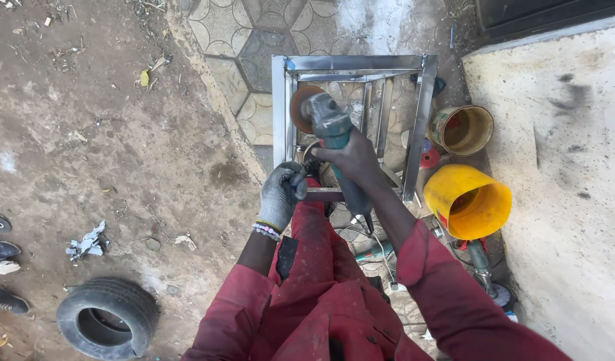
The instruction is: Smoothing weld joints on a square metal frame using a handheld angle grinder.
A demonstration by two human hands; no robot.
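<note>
A square metal frame (353, 64) of shiny steel bars stands on the patterned paving just beyond the person's knees, its far bar near the top of the view. To the right of it lies a yellow bucket (468, 200) on its side, and just beyond that a smaller tan bucket (462, 128), both against a pale concrete slab (568, 167). At the near left, well apart on the bare dirt, rests an old tyre (108, 317).

Over the frame's left corner the person holds an angle grinder (329, 124) with a green body, its round disc (300, 105) just beside the left upright bar; whether the disc touches the steel cannot be told. The right hand (353, 159), bare, has its fingers clenched round the grinder's body. The left hand (280, 192), in a grey glove, is closed on the near end of the frame's left upright, with beaded bracelets (267, 230) at the wrist.
</note>
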